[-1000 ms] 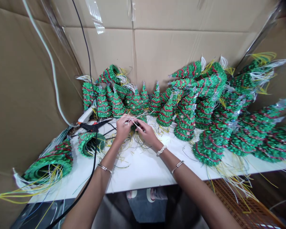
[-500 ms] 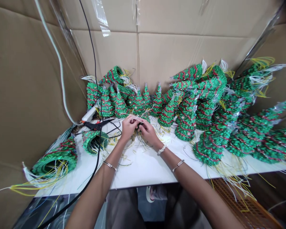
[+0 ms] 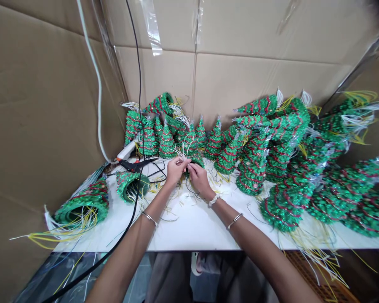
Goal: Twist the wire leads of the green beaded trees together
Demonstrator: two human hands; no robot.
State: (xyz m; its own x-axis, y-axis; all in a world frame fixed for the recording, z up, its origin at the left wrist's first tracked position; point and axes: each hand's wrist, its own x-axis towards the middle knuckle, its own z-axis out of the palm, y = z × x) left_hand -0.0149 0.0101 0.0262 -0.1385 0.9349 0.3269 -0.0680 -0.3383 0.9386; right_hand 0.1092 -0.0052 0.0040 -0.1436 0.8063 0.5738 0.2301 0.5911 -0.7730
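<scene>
While both hands are meeting over the tabletop [image 3: 196, 229], the left hand [image 3: 175, 171] is pinching a spray of thin white wires [image 3: 183, 148], whose loose ends are fanning upward above the fingertips. The right hand [image 3: 200, 177] is bringing its thumb and fingers in just beside the left; whether its grip is closing on a strand of its own, I cannot tell. A small green tree [image 3: 197, 161] is lying right behind the fingers, its dark hollow base partly facing the wearer.

The step in hand is looking like the gathering or sorting of wire ends at that base. The next move is probably calling for a steady left pinch, with the right fingertips picking out or twisting single strands without letting the bunch slip.

The hands are covering much of the base, so the point where the wires are leaving the tree is staying hidden. The strands are blurring into the pale wire scraps [image 3: 173, 197] and the trees behind. A black cable [image 3: 140, 80] is crossing in front of the left forearm, and the picture's edge is cutting off the rightmost trees [image 3: 371, 212].
</scene>
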